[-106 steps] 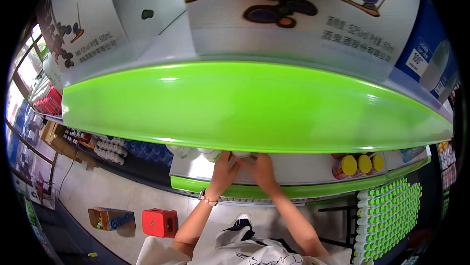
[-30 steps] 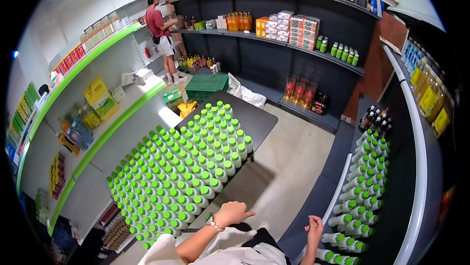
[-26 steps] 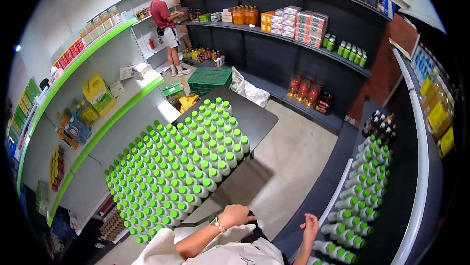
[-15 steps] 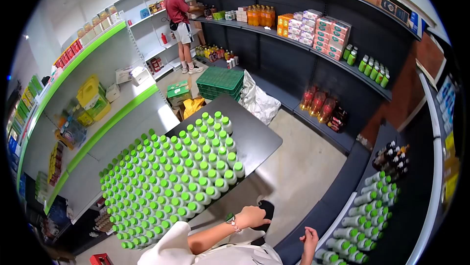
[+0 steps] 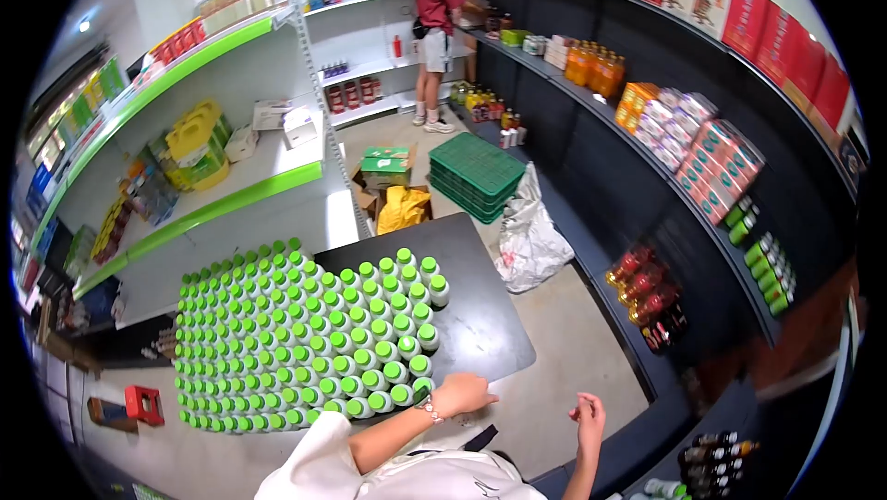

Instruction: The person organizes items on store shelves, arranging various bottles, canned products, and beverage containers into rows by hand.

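Observation:
My left hand point(image 5: 462, 395), with a watch and a bracelet on the wrist, is held over the near edge of a dark table point(image 5: 480, 315). Its fingers curl inward and partly hide one another, so whether they hold anything cannot be made out. Beside it, many green-capped bottles point(image 5: 305, 343) stand in close rows on the table. To the right, my right hand point(image 5: 589, 412) is raised over the floor, its fingers loosely bent and apart, with nothing in them.
Beyond the table are green crates point(image 5: 476, 172), a white sack point(image 5: 531, 241) and a box with yellow cloth point(image 5: 404, 209). A person point(image 5: 434, 29) stands at the back shelves. Dark shelving point(image 5: 591, 103) runs along the right, green-edged shelves point(image 5: 231, 190) along the left. A red stool point(image 5: 143, 405) is at lower left.
The view has swung from the shelf front to the bottle-covered table, then further left. Both hands have come away from the shelf. The person and crates now appear farther right in the view.

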Motion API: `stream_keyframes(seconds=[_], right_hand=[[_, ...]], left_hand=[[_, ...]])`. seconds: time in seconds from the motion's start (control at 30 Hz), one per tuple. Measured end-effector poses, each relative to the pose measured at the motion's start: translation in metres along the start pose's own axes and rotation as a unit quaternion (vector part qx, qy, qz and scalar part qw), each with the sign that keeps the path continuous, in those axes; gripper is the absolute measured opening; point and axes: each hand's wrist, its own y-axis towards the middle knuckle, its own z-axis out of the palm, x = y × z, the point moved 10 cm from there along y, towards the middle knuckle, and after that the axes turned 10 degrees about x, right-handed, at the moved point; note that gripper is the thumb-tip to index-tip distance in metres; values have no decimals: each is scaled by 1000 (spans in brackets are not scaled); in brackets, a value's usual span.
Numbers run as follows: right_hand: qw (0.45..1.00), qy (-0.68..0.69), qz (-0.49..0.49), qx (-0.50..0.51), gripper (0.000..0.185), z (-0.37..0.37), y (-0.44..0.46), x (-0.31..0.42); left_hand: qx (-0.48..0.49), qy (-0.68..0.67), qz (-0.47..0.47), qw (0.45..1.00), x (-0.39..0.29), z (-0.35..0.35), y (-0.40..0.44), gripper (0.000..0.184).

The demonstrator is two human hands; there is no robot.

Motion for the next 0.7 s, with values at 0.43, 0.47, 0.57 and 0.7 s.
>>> stream_keyframes(seconds=[0.43,0.47,0.57,0.7], right_hand=[[901,-73,87,420,20,199,197,-13],[885,-88,90,449,20,209,209,-16],[832,-140,90,529,19,244,251,-25],[772,-191,103,597,22,281,294,-57]], left_hand=[[-89,-290,-242,922,124,-6,30,54],[-122,-305,-250,911,136,-1,42,53],[-208,-315,-311,872,163,2,62,52],[-360,-326,-349,801,189,-19,76,57]])
